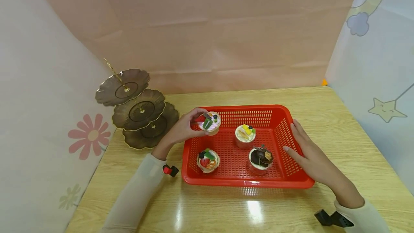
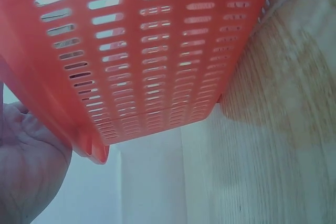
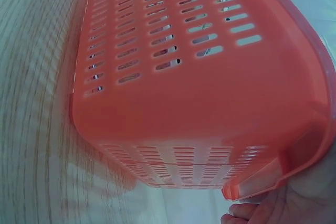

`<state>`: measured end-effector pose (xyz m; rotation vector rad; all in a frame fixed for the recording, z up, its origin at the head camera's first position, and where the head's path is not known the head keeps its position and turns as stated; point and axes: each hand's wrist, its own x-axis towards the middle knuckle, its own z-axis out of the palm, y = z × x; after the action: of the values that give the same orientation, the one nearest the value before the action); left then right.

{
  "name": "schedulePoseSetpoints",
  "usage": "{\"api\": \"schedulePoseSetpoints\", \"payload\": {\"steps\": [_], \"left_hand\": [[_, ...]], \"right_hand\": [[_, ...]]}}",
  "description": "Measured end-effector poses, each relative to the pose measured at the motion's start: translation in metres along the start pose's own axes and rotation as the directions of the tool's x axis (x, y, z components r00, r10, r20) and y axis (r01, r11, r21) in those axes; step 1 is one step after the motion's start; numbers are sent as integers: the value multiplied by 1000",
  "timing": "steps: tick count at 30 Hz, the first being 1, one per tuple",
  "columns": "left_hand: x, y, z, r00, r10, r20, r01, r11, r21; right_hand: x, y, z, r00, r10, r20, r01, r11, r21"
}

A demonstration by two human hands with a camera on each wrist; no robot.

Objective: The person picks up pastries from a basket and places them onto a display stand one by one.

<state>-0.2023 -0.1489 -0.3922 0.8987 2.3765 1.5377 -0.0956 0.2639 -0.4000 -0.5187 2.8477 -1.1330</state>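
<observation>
My left hand (image 1: 181, 129) reaches over the left rim of a red plastic basket (image 1: 233, 182). Between thumb and fingers it holds a cupcake (image 1: 213, 127) with pink cream and fruit-like toppings, above the basket's back left corner. Three other cupcakes stand inside: one with strawberry and green pieces (image 1: 208, 161) at front left, one with yellow cubes (image 1: 245, 134) near the middle, and a chocolate-topped one (image 1: 260, 158) at front right. At the right end, my right hand (image 1: 312, 159) grips the basket rim, thumb over the edge and fingers outside. The left wrist view hides the held cupcake.
A three-tier brown stand (image 1: 139, 110) with scalloped, gold-edged plates and a gold rod is left of the basket, close to my left forearm. The basket sits on a light wooden table (image 1: 336, 128). A pinkish-brown backdrop (image 1: 213, 39) hangs behind, with patterned sheets at both sides.
</observation>
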Motion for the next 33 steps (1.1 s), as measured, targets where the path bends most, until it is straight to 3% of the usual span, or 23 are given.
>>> {"api": "schedulePoseSetpoints", "payload": {"steps": [15, 21, 28, 33], "left_hand": [[-19, 37, -8, 999, -37, -29, 36, 999, -20], [-26, 40, -8, 994, -34, -107, 37, 999, 18], [-34, 28, -10, 978, -30, -205, 37, 999, 30], [-45, 39, -14, 961, -27, -276, 38, 999, 32]], "right_hand": [[0, -2, -1, 1000, 7, 0, -7, 1000, 1], [0, -2, -1, 1000, 4, 7, -5, 1000, 2], [0, -2, 0, 1000, 9, -2, -9, 1000, 3], [-1, -3, 0, 1000, 0, -9, 0, 1000, 2]]}}
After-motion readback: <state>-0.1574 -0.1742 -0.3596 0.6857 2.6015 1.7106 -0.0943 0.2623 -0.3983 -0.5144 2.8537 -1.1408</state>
